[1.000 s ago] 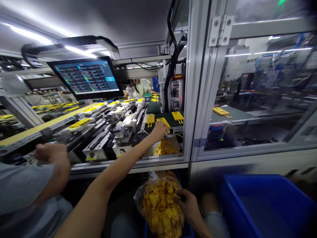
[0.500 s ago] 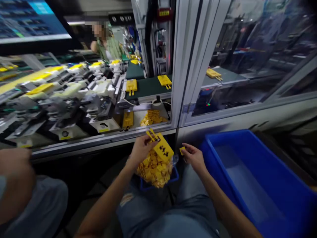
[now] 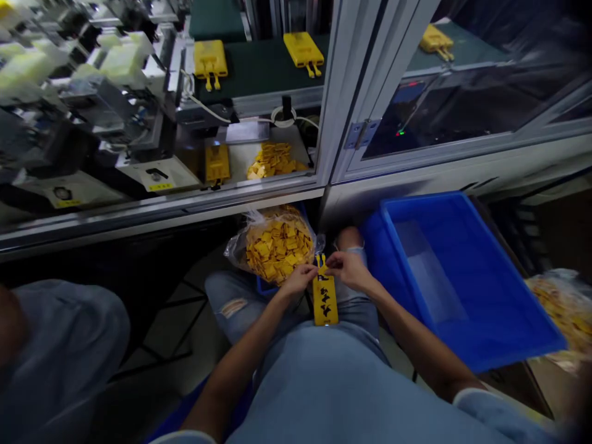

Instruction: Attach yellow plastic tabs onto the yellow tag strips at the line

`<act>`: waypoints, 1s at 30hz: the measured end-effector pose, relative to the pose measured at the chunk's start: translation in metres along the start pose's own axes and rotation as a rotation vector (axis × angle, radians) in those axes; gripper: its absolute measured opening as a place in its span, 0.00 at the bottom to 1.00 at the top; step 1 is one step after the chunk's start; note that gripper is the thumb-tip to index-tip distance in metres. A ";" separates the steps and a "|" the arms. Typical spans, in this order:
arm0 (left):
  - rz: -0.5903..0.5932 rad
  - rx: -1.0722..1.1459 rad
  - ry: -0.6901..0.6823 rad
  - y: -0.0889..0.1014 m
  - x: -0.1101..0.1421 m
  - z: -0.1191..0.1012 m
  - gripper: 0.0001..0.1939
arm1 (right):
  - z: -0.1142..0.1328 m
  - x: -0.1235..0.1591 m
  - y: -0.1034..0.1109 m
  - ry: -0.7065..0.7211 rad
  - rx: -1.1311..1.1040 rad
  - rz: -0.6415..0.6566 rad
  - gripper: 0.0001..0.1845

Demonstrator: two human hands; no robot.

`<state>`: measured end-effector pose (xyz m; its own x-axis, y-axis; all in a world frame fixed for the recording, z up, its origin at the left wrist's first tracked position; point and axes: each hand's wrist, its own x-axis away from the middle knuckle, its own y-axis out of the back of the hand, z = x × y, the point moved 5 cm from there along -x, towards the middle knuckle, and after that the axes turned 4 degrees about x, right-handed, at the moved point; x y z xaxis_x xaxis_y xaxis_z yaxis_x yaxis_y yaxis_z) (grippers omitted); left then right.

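Note:
A yellow power bank [image 3: 325,302] with black figures on its face lies upright against my lap, its two short cable ends pointing away from me. My left hand [image 3: 298,280] pinches its upper left edge by the cables. At the cable end, my right hand [image 3: 350,270] has its fingertips closed on a small yellow piece [image 3: 322,270], which touches the power bank; the fingers partly hide it. Just beyond my hands, a clear plastic bag [image 3: 238,243] full of small yellow pieces [image 3: 280,246] sits in a blue basket.
To my right stands a large blue bin [image 3: 490,277], with another bag of yellow pieces [image 3: 567,308] beyond it. Ahead, a metal-framed ledge holds a pile of yellow pieces [image 3: 274,161]. More power banks [image 3: 211,60] rest on a green conveyor [image 3: 254,65]. Someone's sleeve [image 3: 69,333] is at left.
My view has tipped down. The power bank has come from over the bag to my lap and turned upright. My right hand has brought the small yellow piece to its cable end.

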<state>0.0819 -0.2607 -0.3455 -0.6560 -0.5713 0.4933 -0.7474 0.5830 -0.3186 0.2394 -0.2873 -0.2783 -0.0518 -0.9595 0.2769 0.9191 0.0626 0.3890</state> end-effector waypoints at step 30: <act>0.031 -0.225 -0.058 -0.008 0.053 -0.051 0.06 | 0.008 0.030 -0.033 0.082 -0.056 0.325 0.19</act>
<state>0.0587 -0.2656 -0.2754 -0.6882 -0.5791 0.4370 -0.6883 0.7115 -0.1411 0.2041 -0.3154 -0.2756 0.2773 -0.9108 0.3058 0.9024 0.3562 0.2427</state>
